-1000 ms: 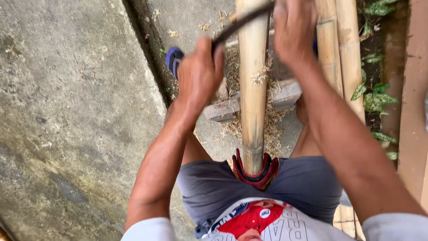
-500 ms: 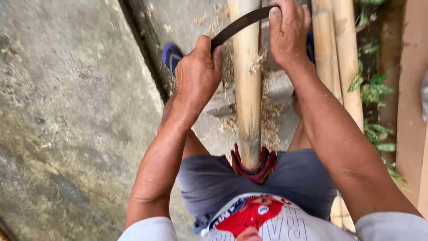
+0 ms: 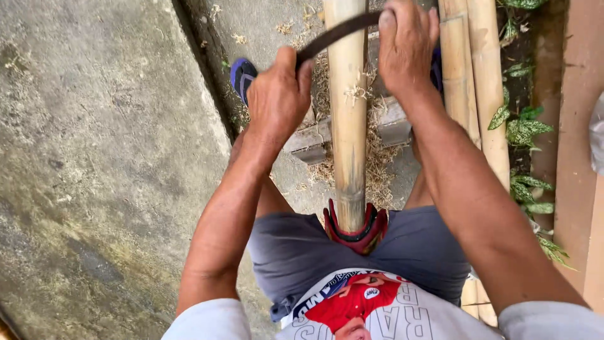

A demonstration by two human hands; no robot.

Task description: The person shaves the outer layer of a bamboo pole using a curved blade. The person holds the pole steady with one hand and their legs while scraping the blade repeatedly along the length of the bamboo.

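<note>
Head view, looking straight down my own front: I am bracing the near end of a bamboo pole [image 3: 348, 126] against a red padded guard [image 3: 355, 228] at my waist, just above my grey shorts [image 3: 296, 249]. The pole is running away from me, resting across a concrete block [image 3: 311, 141] that is sitting in a heap of pale shavings [image 3: 377, 167]. My left hand [image 3: 277, 101] is wrapping its fingers tight around one end of a dark curved blade [image 3: 333, 34], and my right hand [image 3: 406, 44] is closing its fingers over the other end, so the blade is lying across the top of the pole between them. I judge I am in the scraping step, peeling the outer skin off the bamboo. The next stroke, as I read it, is calling for even pressure from both hands and a shallow blade angle, so the edge is shaving rather than digging in. Beyond my left hand my blue sandal [image 3: 242, 72] is planted on the concrete floor [image 3: 94, 157]. To the right, more bamboo poles [image 3: 478, 75] are lying beside green leaves [image 3: 522, 126].
</note>
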